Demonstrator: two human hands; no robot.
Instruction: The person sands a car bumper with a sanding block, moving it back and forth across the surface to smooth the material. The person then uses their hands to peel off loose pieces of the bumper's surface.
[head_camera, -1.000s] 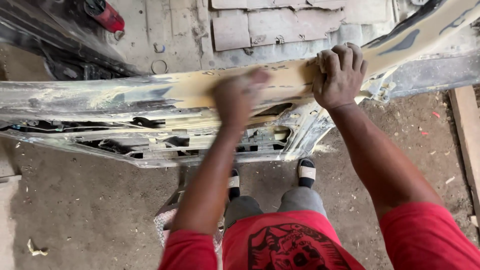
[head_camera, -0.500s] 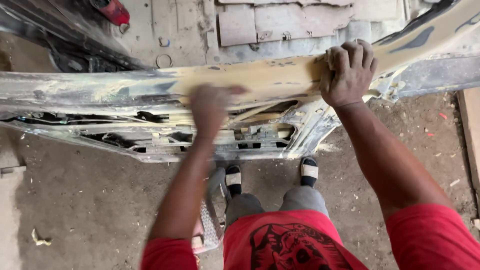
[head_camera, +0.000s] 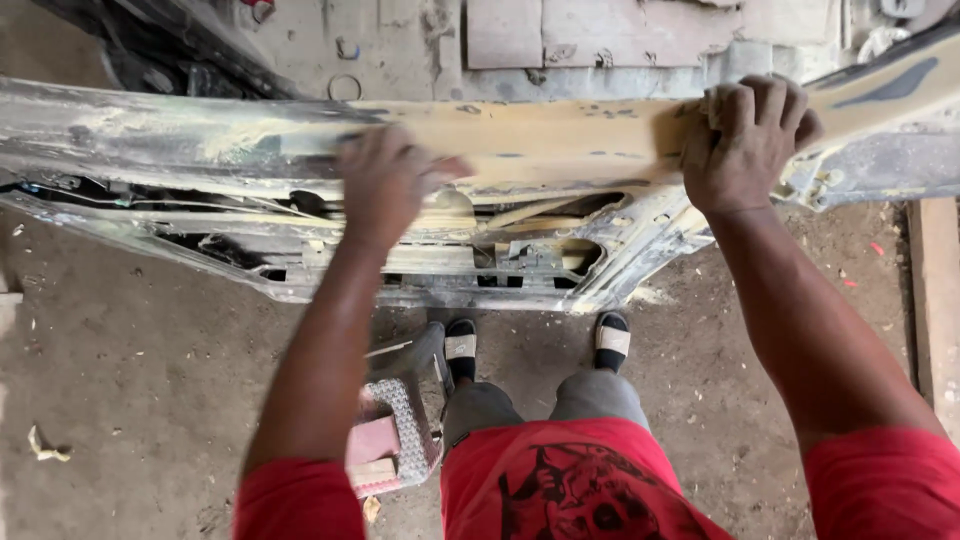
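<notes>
The left hand lies flat, fingers extended, on the filler-coated car door panel. The right hand grips the panel's upper edge, fingers curled closed.

No packages, labels, signs or screens show anywhere in this view.
</notes>
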